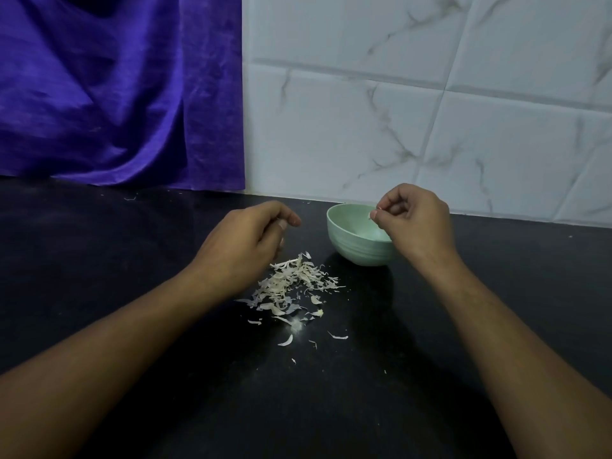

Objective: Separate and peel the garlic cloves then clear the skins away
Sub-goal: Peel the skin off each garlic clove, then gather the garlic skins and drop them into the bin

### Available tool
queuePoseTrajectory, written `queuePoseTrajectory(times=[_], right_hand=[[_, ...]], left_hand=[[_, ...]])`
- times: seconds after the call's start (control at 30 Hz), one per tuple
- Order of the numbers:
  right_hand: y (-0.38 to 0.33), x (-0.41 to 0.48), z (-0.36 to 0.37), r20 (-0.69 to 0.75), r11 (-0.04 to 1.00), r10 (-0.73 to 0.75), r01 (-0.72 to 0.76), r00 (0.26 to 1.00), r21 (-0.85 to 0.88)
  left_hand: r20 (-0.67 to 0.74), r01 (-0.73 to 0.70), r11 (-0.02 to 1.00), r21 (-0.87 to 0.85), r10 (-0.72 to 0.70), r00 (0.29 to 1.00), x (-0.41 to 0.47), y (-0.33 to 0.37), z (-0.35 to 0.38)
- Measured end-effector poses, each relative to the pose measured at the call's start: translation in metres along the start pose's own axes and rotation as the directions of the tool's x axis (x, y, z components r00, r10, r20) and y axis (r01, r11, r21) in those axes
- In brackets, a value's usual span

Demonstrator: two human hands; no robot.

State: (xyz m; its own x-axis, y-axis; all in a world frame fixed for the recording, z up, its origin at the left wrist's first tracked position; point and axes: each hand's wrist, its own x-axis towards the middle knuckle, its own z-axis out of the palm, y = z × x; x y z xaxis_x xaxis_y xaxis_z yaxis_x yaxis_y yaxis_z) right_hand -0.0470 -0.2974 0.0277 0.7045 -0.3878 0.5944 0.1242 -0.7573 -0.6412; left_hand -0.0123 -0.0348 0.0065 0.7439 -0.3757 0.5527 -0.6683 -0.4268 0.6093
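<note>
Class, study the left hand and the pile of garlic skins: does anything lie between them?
Nothing visible does. The left hand is right beside the garlic skins, with only bare counter around them; the green bowl stands off to the right.

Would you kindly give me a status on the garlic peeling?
Right hand pinching white bit over bowl. Left hand curled, contents unclear. Skins piled on counter.

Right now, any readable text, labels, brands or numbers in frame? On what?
None: no readable text anywhere in this view.
bowl: plain green, no print or logo.
tiles, cloth, counter: no writing.
skins: unmarked, as is the white bit pinched in the right hand.
</note>
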Motion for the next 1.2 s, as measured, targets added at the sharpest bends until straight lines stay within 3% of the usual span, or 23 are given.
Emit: queuePoseTrajectory(times=[0.17, 0.3, 0.4, 0.47, 0.53, 0.63, 0.7, 0.8, 0.93, 1.13, 1.2], right_hand=[[0.001, 0.0, -0.002, 0.037, 0.998, -0.013, 0.016, 0.999, -0.062], [-0.015, -0.003, -0.009, -0.009, 0.996, -0.086, 0.086, 0.996, 0.031], [-0.037, -0.011, -0.012, 0.174, 0.977, -0.122, 0.087, 0.977, 0.196], [-0.045, -0.018, -0.005, 0.362, 0.983, -0.147, 0.094, 0.921, 0.16], [-0.047, -0.029, 0.008, 0.501, 0.978, -0.197, 0.206, 0.843, 0.036], [-0.043, -0.044, 0.03, 0.643, 0.897, -0.26, 0.427, 0.721, -0.117], [-0.038, -0.051, 0.041, 0.701, 0.842, -0.23, 0.499, 0.675, -0.205], [-0.035, -0.057, 0.049, 0.675, 0.829, -0.192, 0.485, 0.713, -0.277], [-0.031, -0.059, 0.058, 0.642, 0.822, -0.184, 0.475, 0.745, -0.316], [-0.022, -0.058, 0.058, 0.617, 0.947, -0.221, 0.318, 0.756, -0.051], [-0.023, -0.063, 0.055, 0.619, 0.979, -0.199, 0.181, 0.76, 0.093]], left_hand=[[-0.003, 0.007, 0.996, 0.087, -0.007, 1.0, 0.002, 0.0, -0.003], [0.015, 0.05, 0.998, 0.044, -0.051, 0.999, 0.004, -0.005, -0.002], [0.032, 0.126, 0.992, -0.014, -0.126, 0.992, 0.007, -0.013, -0.003], [0.045, 0.127, 0.991, 0.05, -0.13, 0.991, 0.008, -0.018, -0.004], [0.092, 0.114, 0.982, 0.149, -0.128, 0.987, 0.009, -0.023, -0.004], [0.233, 0.097, 0.956, 0.276, -0.165, 0.958, 0.009, -0.035, 0.001], [0.337, 0.066, 0.95, 0.305, -0.173, 0.925, 0.009, -0.041, 0.005], [0.431, 0.017, 0.971, 0.24, -0.122, 0.894, 0.009, -0.046, 0.007], [0.457, 0.075, 0.997, 0.029, -0.08, 0.886, 0.009, -0.051, 0.002], [0.417, 0.13, 0.973, -0.19, -0.039, 0.908, 0.006, -0.044, -0.001], [0.353, 0.141, 0.963, -0.228, -0.053, 0.934, 0.003, -0.041, -0.001]])
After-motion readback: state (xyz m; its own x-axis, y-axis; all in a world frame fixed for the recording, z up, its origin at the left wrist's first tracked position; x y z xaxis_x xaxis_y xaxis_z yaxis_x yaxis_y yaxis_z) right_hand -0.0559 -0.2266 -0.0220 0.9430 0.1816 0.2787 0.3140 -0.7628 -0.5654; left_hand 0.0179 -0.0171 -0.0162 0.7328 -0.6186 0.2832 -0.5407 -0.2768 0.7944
